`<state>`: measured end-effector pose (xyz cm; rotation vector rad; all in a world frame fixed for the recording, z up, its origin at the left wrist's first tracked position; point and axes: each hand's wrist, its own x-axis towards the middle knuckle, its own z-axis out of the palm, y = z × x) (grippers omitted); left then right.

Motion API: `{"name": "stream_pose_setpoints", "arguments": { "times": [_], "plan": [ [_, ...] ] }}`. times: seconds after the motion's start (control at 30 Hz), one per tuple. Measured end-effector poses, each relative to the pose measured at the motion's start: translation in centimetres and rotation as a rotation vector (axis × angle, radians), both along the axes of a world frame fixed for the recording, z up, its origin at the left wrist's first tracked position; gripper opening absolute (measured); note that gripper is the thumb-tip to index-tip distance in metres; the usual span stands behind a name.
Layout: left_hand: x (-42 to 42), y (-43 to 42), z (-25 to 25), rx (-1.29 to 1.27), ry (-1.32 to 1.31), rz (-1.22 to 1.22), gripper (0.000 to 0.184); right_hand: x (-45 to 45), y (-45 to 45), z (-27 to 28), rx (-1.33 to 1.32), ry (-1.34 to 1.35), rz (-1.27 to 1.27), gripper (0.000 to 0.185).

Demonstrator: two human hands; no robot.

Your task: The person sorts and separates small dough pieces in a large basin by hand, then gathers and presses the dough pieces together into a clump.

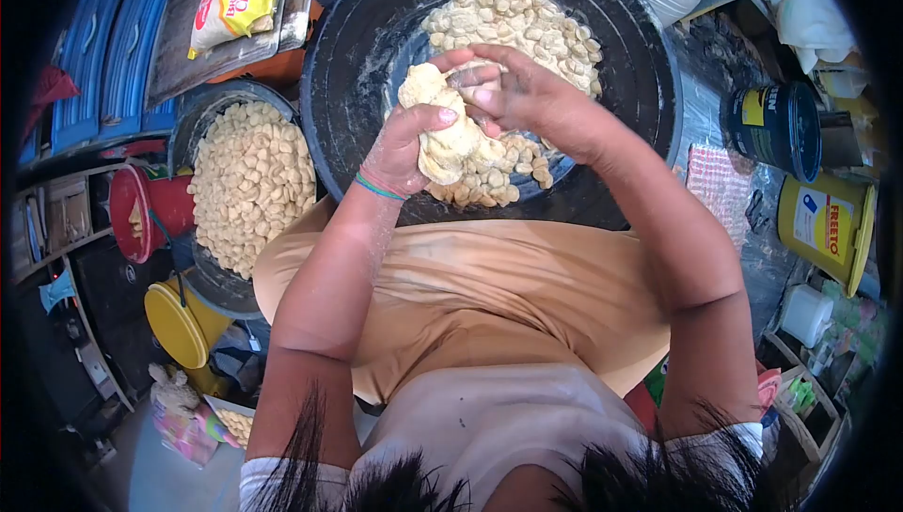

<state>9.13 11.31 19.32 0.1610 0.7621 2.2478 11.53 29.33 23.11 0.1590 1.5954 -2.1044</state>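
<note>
My left hand (403, 147) is wrapped round a soft, pale yellow lump of dough (442, 136), with the thumb lying across it. A green band circles that wrist. To the right of the lump is my right hand (527, 94), its fingers apart and slightly bent, the tips close to the dough; whether they touch it is unclear. Both hands are over a large black basin (324, 89) dusted with flour. Inside it, many small round dough pieces (527, 23) lie at the far side, and more (489, 183) are nearer me, partly hidden by the hands.
At the left stands a second basin heaped with dough pieces (252, 183). Around it are a red bucket (132, 211), a yellow bucket (179, 324) and a bread crumb bag (240, 4) on a board. A dark tub (776, 131) and a yellow container (828, 230) stand at the right.
</note>
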Motion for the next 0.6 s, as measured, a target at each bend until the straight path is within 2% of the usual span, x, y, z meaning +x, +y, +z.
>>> {"name": "stream_pose_setpoints", "arguments": {
  "times": [0.07, 0.13, 0.23, 0.27, 0.37, 0.4, 0.5, 0.53, 0.6],
  "plan": [
    [0.0, 0.2, 0.0, 0.027, 0.017, 0.019, 0.059, -0.6, 0.6, -2.2, 0.127, 0.112, -0.003, 0.043],
    [-0.3, 0.1, 0.0, 0.035, -0.006, 0.055, 0.061, -0.9, 0.7, -1.7, 0.351, 0.245, -0.084, 0.038],
    [-0.7, -0.3, -0.6, 0.042, -0.111, 0.119, 0.058, -1.1, 0.4, -1.1, 0.517, 0.391, -0.136, 0.034],
    [-0.7, -0.3, -0.7, 0.048, -0.135, 0.149, 0.058, -0.4, 0.5, -0.4, 0.704, 0.596, -0.004, 0.031],
    [-0.4, 0.2, 0.3, -0.025, -0.147, 0.218, 0.052, 0.0, 0.1, -0.7, 0.564, 0.727, 0.151, 0.036],
    [-0.4, 0.0, 0.1, -0.045, -0.137, 0.184, 0.049, -0.2, -0.1, -0.7, 0.466, 0.595, 0.102, 0.036],
    [-0.6, -0.3, -0.8, -0.114, -0.121, 0.112, 0.038, -1.3, 1.2, 1.4, 0.494, 0.087, -0.156, 0.031],
    [-0.6, -0.3, -1.2, -0.147, -0.129, 0.104, 0.036, -1.7, 2.4, 1.2, 0.553, 0.155, -0.061, 0.035],
    [-0.7, -0.3, -1.5, -0.209, -0.128, 0.083, 0.036, -1.2, 1.5, 0.1, 0.724, 0.651, -0.078, 0.038]
  ]
}}
